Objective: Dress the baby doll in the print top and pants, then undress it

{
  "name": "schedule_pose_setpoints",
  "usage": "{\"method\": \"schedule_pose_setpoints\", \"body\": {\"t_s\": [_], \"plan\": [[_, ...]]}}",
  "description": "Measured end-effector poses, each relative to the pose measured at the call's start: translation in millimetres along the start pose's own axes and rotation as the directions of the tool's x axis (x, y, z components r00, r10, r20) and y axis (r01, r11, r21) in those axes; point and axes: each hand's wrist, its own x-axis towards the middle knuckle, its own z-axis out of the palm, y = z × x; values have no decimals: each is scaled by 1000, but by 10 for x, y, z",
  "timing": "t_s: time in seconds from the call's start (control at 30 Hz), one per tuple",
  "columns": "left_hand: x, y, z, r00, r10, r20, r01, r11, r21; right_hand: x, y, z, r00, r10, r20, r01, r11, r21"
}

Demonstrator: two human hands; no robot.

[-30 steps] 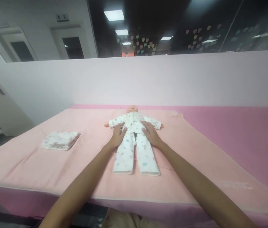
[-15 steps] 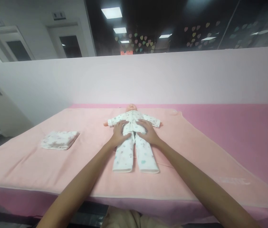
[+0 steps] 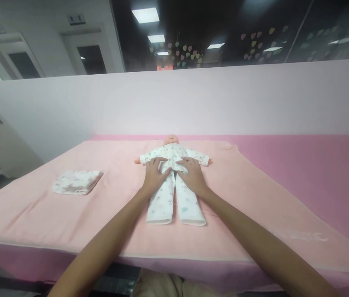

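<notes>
A baby doll (image 3: 171, 139) lies on its back with its head away from me and both arms stretched out sideways. It wears a white printed jacket (image 3: 174, 151) with buttons down the front and matching trousers (image 3: 160, 208), whose legs point toward me. My left hand (image 3: 156, 175) rests on the left side of the doll's waist, fingers spread over the jacket's lower part. On the opposite side, my right hand (image 3: 193, 175) lies in the same way, its thumb apart from the fingers. Both thumbs point inward near the jacket's hem. My hands cover the doll's sides.
A pale pink blanket (image 3: 115, 210) lies under the doll, over a darker pink surface (image 3: 317, 177). To the left is a folded printed cloth (image 3: 77, 182). A white low wall (image 3: 208, 103) with dark glass above stands behind.
Both hands have shifted slightly over the waist, with the thumbs now higher, at the jacket's hem. The trouser legs have moved very slightly. The doll otherwise lies as before.
</notes>
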Motion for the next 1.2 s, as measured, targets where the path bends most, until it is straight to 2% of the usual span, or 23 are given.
{"method": "schedule_pose_setpoints", "body": {"t_s": [0.13,0.23,0.37,0.57,0.7,0.83,0.97,1.1,1.2], "plan": [[2,57,-54,996,82,-29,-80,994,69,2,10,7,992,-24,-122,26,1000,10],[10,87,-84,990,140,-10,-138,983,117,3,16,4,987,5,-158,-2,1000,20],[22,85,-104,983,169,66,-176,976,129,-9,11,-6,987,8,-160,-4,1000,23],[49,65,-143,955,211,208,-222,974,31,-21,8,-10,994,-21,-107,25,999,36],[41,99,-160,953,218,210,-223,975,2,-16,4,-23,994,-62,-95,67,997,48],[12,159,-170,973,155,170,-159,987,10,1,30,-37,988,-143,-51,147,986,82],[6,196,-193,994,52,97,-51,999,-17,12,42,-48,990,-139,2,139,987,76],[3,182,-221,994,-92,66,98,990,-100,18,11,-62,998,-63,-19,65,986,152],[-9,103,-212,983,-181,0,180,974,-140,37,82,-51,994,67,-83,-45,967,250]]}}
